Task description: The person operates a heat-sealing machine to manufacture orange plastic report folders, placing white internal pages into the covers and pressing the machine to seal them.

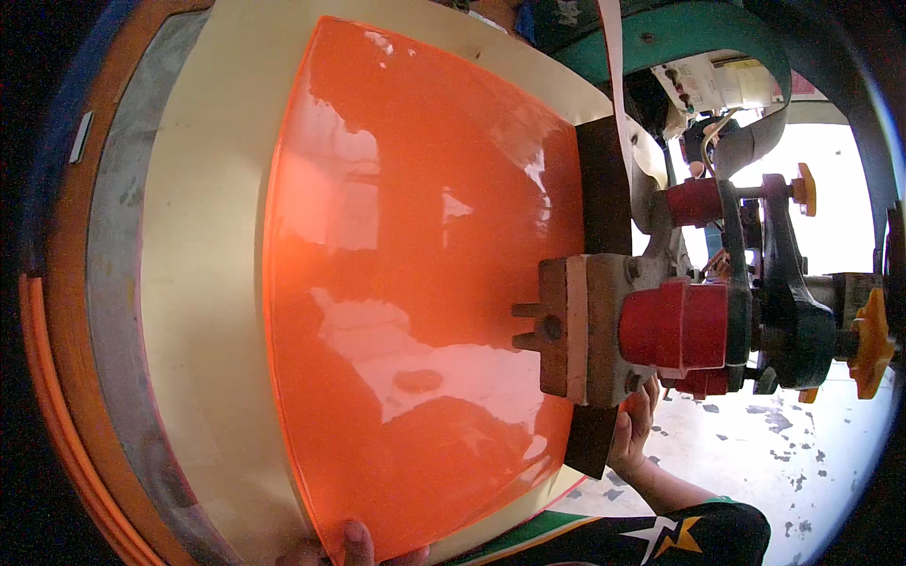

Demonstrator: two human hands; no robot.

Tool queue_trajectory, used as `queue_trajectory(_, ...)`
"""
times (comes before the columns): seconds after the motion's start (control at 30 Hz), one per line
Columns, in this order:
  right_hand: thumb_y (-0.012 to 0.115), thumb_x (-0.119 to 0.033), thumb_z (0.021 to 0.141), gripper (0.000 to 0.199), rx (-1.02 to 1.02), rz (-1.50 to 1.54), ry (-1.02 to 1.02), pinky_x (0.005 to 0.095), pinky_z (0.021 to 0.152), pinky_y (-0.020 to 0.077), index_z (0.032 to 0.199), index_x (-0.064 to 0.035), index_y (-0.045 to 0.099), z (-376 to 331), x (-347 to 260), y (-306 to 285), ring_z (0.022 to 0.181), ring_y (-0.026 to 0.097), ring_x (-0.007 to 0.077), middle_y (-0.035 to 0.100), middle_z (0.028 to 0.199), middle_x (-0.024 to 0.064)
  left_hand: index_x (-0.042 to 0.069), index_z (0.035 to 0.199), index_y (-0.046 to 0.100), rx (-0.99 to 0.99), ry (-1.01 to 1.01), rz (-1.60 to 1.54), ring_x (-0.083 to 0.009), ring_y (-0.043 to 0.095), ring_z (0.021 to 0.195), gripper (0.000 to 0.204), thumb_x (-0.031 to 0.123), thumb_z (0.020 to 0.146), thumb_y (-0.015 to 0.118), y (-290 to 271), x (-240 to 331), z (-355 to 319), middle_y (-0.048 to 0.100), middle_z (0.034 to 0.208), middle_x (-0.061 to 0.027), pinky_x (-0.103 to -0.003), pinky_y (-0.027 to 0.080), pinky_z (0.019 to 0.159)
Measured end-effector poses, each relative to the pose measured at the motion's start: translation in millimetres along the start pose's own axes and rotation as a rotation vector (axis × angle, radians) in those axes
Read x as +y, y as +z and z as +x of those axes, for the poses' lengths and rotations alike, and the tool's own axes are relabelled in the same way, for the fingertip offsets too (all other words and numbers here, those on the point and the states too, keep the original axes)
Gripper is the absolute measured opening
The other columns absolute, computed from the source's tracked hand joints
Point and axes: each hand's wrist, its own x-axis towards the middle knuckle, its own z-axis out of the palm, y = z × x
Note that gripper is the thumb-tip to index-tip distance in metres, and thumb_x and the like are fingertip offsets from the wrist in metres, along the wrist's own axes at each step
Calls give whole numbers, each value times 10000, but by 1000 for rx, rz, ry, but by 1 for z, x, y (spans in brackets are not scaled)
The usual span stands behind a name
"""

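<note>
A large glossy orange sheet (425, 217) lies flat over a cream board (203, 283), its shiny surface full of reflections. At the lower edge my left hand (354, 545) pinches the sheet's near corner, the thumb on top and the other fingers partly hidden. A machine head with a grey metal block (576, 330), a red housing (675, 325) and yellow knobs (870, 344) reaches over the sheet's right edge. My right hand (638, 429) is curled behind that block, close to the end of a dark strip (604, 189) along the sheet's right side. What its fingers hold is hidden.
Grey and brown table edging (118, 283) curves along the left, with orange tubing (61, 424) beside it. Green and white bands (694, 38) arch at the upper right. Beyond the machine are a bright speckled floor (755, 462) and a cluttered background.
</note>
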Motion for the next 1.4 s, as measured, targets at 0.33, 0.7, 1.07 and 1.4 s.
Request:
queue_trajectory(0.33, 446, -390, 1043, 617, 78, 13, -10, 560, 1173, 286, 1460, 58, 525, 11, -17, -2, 1376, 411, 449, 497, 1466, 264, 100, 1536, 574, 131, 24, 4, -158, 447, 726, 783, 371, 870, 882, 13, 0, -2, 544, 1111, -126, -288, 352, 549)
queue_trajectory(0.7, 447, -333, 1074, 543, 169, -69, -151, 539, 1260, 240, 1521, -41, 544, 21, -23, -6, 1537, 354, 419, 454, 1632, 192, 105, 1420, 686, 126, -264, 66, -324, 550, 994, 778, 552, 799, 827, 26, 22, 0, 539, 1132, -154, -418, 473, 839)
queue_trajectory(1.07, 553, -295, 1049, 470, 307, 36, -152, 524, 1241, 286, 1470, -92, 605, 19, -20, 6, 1499, 427, 376, 533, 1572, 153, 77, 1362, 718, 341, -112, 87, -272, 547, 1003, 659, 345, 787, 894, 31, 26, 7, 514, 1071, -90, -399, 493, 847)
queue_trajectory(1.4, 660, -315, 1004, 342, 580, 176, -135, 476, 1147, 431, 1229, -69, 737, 16, -14, 20, 1351, 592, 331, 687, 1376, 143, 118, 1321, 751, 347, -116, 206, -175, 553, 904, 531, 318, 851, 894, 34, 28, 10, 565, 1069, -32, -327, 489, 702)
